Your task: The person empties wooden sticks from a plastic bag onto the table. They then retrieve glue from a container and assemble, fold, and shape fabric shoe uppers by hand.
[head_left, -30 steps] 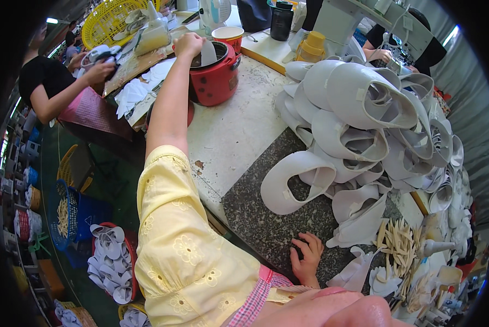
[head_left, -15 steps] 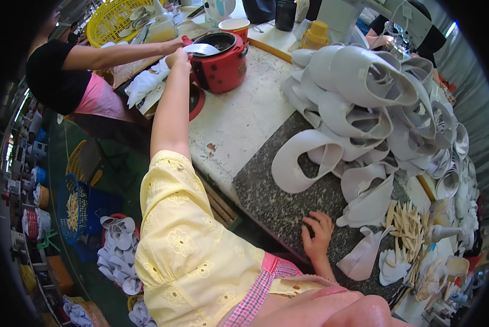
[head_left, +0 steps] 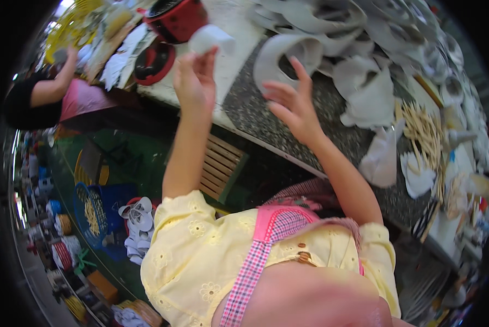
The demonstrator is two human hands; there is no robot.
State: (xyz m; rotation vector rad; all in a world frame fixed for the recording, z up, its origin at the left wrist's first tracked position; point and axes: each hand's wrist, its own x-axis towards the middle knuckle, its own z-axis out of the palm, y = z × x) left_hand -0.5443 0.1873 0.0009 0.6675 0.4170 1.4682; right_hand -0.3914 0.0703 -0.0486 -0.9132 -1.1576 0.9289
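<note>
My left hand [head_left: 194, 82] is raised over the near edge of the white table, and a blurred white curved piece [head_left: 214, 39] is pinched at its fingertips. Just beyond it stands a red pot like a rice cooker [head_left: 178, 23]. My right hand [head_left: 296, 106] hovers over the dark speckled slab [head_left: 250, 106] with its fingers spread and holding nothing. Near those fingers lies a pale grey ring-shaped shoe upper [head_left: 266, 62], in front of a heap of similar uppers [head_left: 331, 16]. Whether my right fingertips touch it, I cannot tell.
Several thin beige strips [head_left: 421, 128] and pale folded pieces [head_left: 382, 155] lie at the right. A red lid-like ring [head_left: 154, 64] sits left of the pot. Another person in a black top [head_left: 31, 98] works at the far left. A slatted wooden stool [head_left: 221, 166] stands below the table.
My left hand has come back from the pot toward me with the white piece. My right hand has lifted from the slab toward the ring-shaped upper. The other person's arm has left the pot.
</note>
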